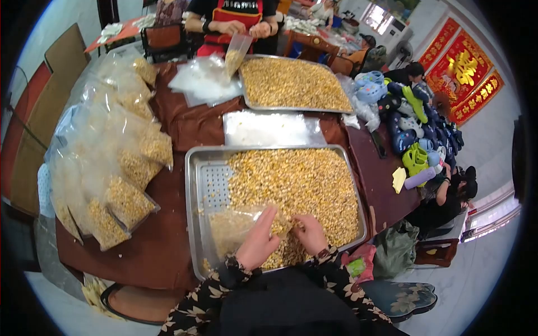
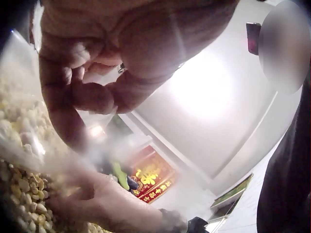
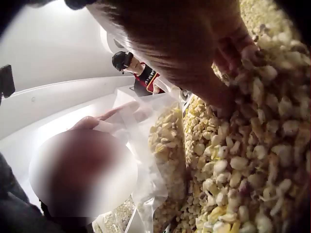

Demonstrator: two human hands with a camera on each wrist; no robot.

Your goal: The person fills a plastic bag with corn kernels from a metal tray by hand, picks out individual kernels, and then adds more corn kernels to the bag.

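Note:
A metal tray (image 1: 191,190) full of yellow and whitish corn kernels (image 1: 297,179) stands directly before me. Over its near side, my left hand (image 1: 258,243) grips the mouth of a clear plastic bag (image 1: 224,231) that is partly filled with kernels and lies on its side. My right hand (image 1: 310,235) is just to the right of the bag's mouth. In the right wrist view its fingers (image 3: 226,92) curl down into the kernels, tips partly hidden. The left wrist view has the left thumb bent against the fingers.
Filled bags (image 1: 126,196) crowd the table's left side. Beyond my tray lie flat empty bags (image 1: 269,127) and a second tray of kernels (image 1: 297,84), where another person (image 1: 232,25) holds a bag. Clogs (image 1: 414,159) are heaped at the right.

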